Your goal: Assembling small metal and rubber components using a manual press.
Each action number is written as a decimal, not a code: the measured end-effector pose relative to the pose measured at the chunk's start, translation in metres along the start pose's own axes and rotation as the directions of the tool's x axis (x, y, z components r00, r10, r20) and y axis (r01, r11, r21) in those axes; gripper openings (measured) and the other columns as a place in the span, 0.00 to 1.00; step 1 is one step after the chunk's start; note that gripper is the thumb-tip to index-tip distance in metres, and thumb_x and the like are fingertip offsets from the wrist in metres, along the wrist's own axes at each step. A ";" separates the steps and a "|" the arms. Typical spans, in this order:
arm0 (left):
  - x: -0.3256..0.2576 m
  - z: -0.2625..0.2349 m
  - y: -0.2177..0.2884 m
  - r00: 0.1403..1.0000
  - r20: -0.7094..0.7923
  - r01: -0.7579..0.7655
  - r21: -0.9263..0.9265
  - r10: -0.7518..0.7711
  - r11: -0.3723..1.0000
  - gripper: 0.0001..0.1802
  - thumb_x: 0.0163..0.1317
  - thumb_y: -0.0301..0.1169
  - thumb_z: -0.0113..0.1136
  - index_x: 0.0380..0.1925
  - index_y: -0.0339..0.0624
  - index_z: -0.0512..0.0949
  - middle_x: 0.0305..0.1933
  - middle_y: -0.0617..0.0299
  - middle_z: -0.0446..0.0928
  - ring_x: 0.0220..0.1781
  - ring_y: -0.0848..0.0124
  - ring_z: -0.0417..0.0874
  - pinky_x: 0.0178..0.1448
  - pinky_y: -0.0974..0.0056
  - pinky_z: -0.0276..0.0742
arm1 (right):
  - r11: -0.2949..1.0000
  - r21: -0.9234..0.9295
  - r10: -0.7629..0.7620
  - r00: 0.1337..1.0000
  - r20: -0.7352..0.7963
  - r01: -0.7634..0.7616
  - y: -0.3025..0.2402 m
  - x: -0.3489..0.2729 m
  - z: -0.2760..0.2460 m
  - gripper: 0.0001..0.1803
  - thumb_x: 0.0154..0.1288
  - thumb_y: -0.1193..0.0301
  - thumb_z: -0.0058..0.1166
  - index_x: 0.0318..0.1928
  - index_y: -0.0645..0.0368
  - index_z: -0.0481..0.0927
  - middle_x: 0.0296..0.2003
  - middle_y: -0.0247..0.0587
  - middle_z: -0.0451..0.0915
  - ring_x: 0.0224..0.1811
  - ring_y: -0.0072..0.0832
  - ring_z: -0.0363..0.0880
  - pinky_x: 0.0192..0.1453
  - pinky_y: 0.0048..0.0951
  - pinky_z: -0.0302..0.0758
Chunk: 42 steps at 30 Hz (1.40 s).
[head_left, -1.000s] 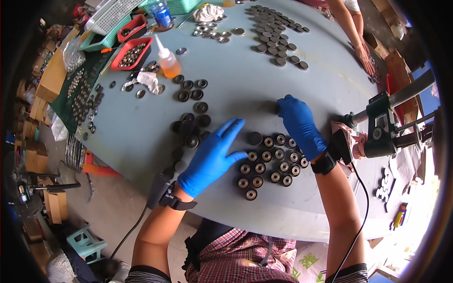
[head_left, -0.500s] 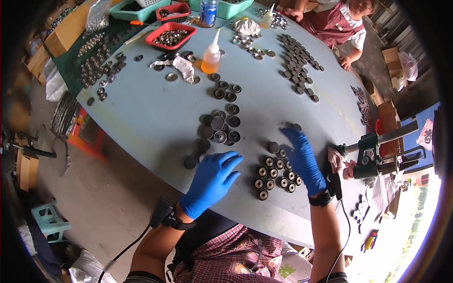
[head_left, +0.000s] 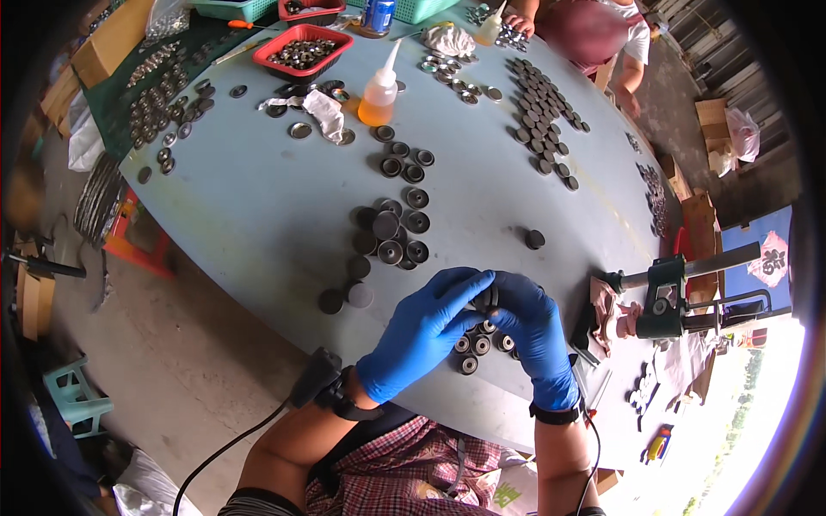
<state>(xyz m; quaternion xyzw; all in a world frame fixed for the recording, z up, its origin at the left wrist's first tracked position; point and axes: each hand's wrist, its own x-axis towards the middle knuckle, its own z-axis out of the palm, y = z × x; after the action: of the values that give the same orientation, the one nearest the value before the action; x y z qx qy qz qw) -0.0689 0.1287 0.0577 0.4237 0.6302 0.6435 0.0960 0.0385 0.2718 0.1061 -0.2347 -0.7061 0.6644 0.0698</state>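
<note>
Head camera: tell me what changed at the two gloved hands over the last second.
The left hand was spread flat beside the group of small dark round parts; the right hand rested on that group. Now both have come together over the group, fingertips meeting on one dark round part, lifted between them. The grey table, the loose dark discs further out and the glue bottle kept their arrangement.
</note>
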 end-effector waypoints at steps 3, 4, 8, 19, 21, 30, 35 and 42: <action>0.000 -0.001 0.005 0.996 -0.027 -0.081 0.077 0.083 0.994 0.25 0.59 0.24 0.65 0.58 0.44 0.76 0.53 0.54 0.78 0.46 0.54 0.85 0.46 0.59 0.83 | 0.991 -0.081 -0.109 0.994 0.027 0.111 0.001 -0.005 0.000 0.21 0.63 0.79 0.63 0.57 0.64 0.76 0.42 0.33 0.80 0.45 0.17 0.76 0.50 0.20 0.74; 0.000 -0.003 0.005 0.995 -0.023 -0.096 0.062 0.097 0.993 0.25 0.59 0.25 0.66 0.58 0.44 0.76 0.52 0.54 0.78 0.45 0.54 0.85 0.45 0.59 0.83 | 0.989 -0.063 -0.130 0.991 0.022 0.131 0.001 -0.006 0.001 0.21 0.63 0.79 0.63 0.56 0.64 0.76 0.42 0.33 0.79 0.45 0.18 0.76 0.51 0.21 0.75; 0.001 -0.002 0.014 0.992 -0.023 -0.122 0.088 0.125 0.989 0.25 0.59 0.26 0.67 0.58 0.44 0.75 0.52 0.54 0.78 0.43 0.54 0.85 0.43 0.59 0.83 | 0.993 0.027 -0.114 0.993 -0.008 0.114 -0.006 -0.014 0.004 0.20 0.64 0.79 0.62 0.55 0.66 0.76 0.43 0.34 0.80 0.47 0.19 0.78 0.53 0.23 0.76; -0.012 -0.010 -0.010 1.000 0.001 -0.017 0.396 0.018 0.918 0.24 0.57 0.29 0.69 0.55 0.43 0.76 0.53 0.53 0.78 0.48 0.54 0.81 0.51 0.55 0.76 | 0.646 -0.736 -0.348 0.936 -0.045 0.205 0.053 0.064 -0.047 0.25 0.55 0.76 0.66 0.55 0.62 0.78 0.45 0.44 0.79 0.44 0.39 0.81 0.52 0.35 0.78; -0.017 -0.030 -0.018 1.000 -0.026 0.011 0.538 0.003 0.843 0.21 0.56 0.28 0.68 0.52 0.45 0.79 0.50 0.54 0.78 0.46 0.53 0.80 0.50 0.54 0.75 | 0.577 -0.804 -0.350 0.933 -0.087 0.142 0.065 0.079 -0.048 0.25 0.54 0.75 0.66 0.54 0.60 0.79 0.46 0.46 0.79 0.45 0.44 0.80 0.52 0.40 0.77; 0.003 -0.062 -0.046 0.999 0.024 -0.004 0.809 -0.026 0.588 0.18 0.55 0.27 0.67 0.48 0.44 0.80 0.52 0.57 0.76 0.47 0.55 0.77 0.53 0.52 0.70 | 0.441 -0.719 -0.560 0.791 0.247 0.537 0.061 0.090 0.051 0.20 0.57 0.71 0.63 0.51 0.57 0.80 0.50 0.45 0.80 0.47 0.44 0.80 0.50 0.39 0.79; 0.009 -0.062 -0.034 0.999 -0.038 0.047 0.688 -0.029 0.724 0.12 0.60 0.24 0.62 0.45 0.43 0.81 0.41 0.57 0.81 0.37 0.55 0.80 0.42 0.55 0.74 | 0.627 -0.691 -0.461 0.887 0.043 0.360 0.047 0.078 0.033 0.15 0.59 0.72 0.62 0.48 0.56 0.81 0.40 0.44 0.83 0.36 0.45 0.82 0.39 0.40 0.80; -0.007 -0.032 -0.021 0.975 0.107 0.076 0.662 -0.195 0.746 0.16 0.59 0.21 0.60 0.48 0.41 0.78 0.38 0.54 0.77 0.36 0.52 0.80 0.39 0.51 0.75 | 0.485 -0.847 -0.315 0.947 0.062 0.217 0.051 0.067 0.041 0.14 0.60 0.77 0.53 0.48 0.59 0.76 0.46 0.53 0.72 0.36 0.52 0.80 0.37 0.44 0.80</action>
<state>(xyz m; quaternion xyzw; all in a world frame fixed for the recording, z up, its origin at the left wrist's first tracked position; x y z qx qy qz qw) -0.0946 0.1049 0.0412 0.4365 0.8337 0.3358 0.0419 -0.0247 0.2637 0.0375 -0.1603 -0.9612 0.2077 0.0851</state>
